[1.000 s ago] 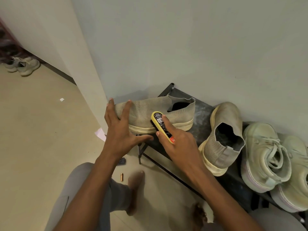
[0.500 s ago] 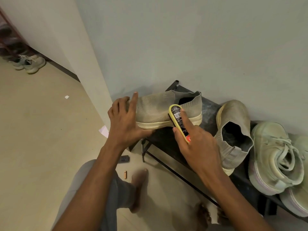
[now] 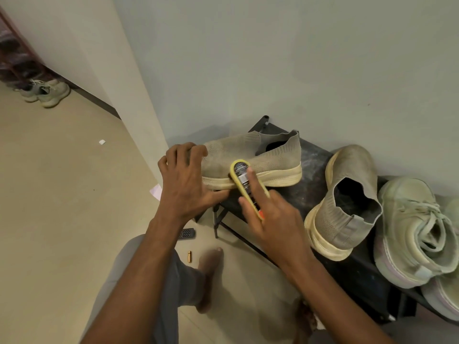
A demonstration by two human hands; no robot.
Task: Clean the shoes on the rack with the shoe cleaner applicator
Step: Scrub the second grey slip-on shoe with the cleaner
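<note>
Lying sideways on the rack [image 3: 315,155], the knit shoe [image 3: 258,157] has its toe gripped and hidden by the left hand [image 3: 186,184]; the applicator [image 3: 242,178], pinched in the right hand [image 3: 270,217], is pressed against its sole, the pad unseen.

Rack [image 3: 313,155] against wall; knit shoe [image 3: 263,157] at left end, sideways; second knit shoe [image 3: 347,194] right of it; laced sneakers [image 3: 417,232] rightmost; remote [image 3: 186,233], battery [image 3: 189,256] on floor below.

- knit shoe [image 3: 250,155]: dusty beige, cream sole
- applicator [image 3: 244,181]: yellow, black label, orange tip
- rack [image 3: 313,155]: black, kinda scuffed
- lace-up sneakers [image 3: 417,234]: pale green, pinkish soles
- floor [image 3: 62,194]: plain beige
- trousers [image 3: 171,281]: grey
</note>
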